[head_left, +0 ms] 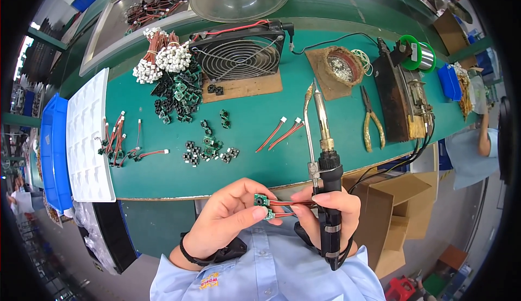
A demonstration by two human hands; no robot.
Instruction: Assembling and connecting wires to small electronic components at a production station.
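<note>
My left hand [233,217] is closed on small green circuit boards [261,200], one above the other between thumb and fingers. Red-brown wires [287,204] run from them to my right hand [339,208], whose fingertips pinch them. That same hand also grips a soldering iron [329,176] with a black handle, its metal tip pointing up and away from the boards. A thin solder feed tube [308,132] is clamped alongside the iron. Beyond, loose red-brown wires with white connectors [285,134] lie on the green table [239,165].
Wired boards [115,146] lie at left beside a white tray [89,138] and blue bin [54,151]. Loose boards [182,92] and connector bundles [163,56] are near a black fan [239,54]. At right are a solder pot [343,66], pliers [371,122], solder spool [420,56] and cardboard box [380,208].
</note>
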